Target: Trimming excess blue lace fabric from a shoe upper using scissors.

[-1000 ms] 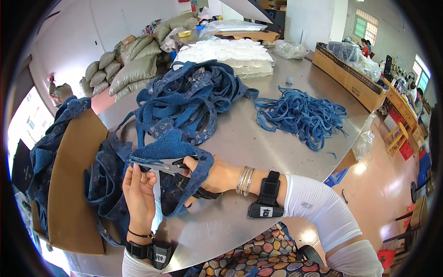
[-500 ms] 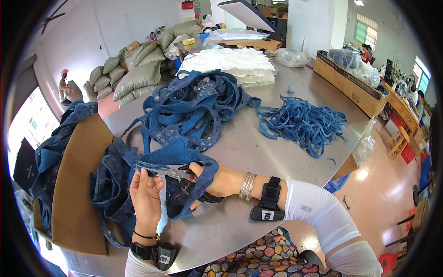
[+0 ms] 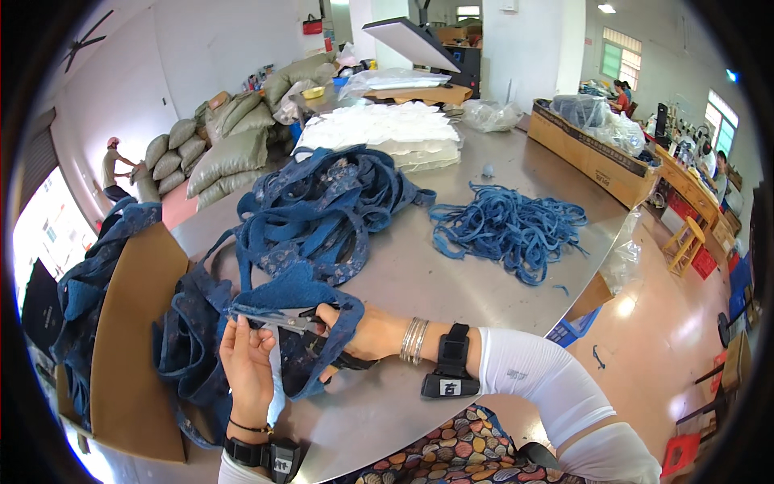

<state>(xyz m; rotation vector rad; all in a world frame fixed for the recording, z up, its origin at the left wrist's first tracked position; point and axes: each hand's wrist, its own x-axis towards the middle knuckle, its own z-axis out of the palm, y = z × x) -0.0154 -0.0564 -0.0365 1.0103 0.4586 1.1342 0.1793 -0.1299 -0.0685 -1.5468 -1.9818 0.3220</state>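
I have my right hand (image 3: 355,335) closed around the black handles of the scissors (image 3: 284,321), whose blades point left across the frayed edge of a blue denim piece (image 3: 300,292) lying at the near edge of the steel table (image 3: 451,278). My left hand (image 3: 247,365) pinches that same edge between thumb and fingers, just beside the blade tips, holding the cloth taut and raised. The denim piece drapes over my right wrist and runs back toward a big heap of denim (image 3: 334,210) further up the table. To the right, well apart, lies a tangle of blue strips (image 3: 512,230). A brown cardboard sheet (image 3: 133,339) sits to my left with more denim hanging over it.
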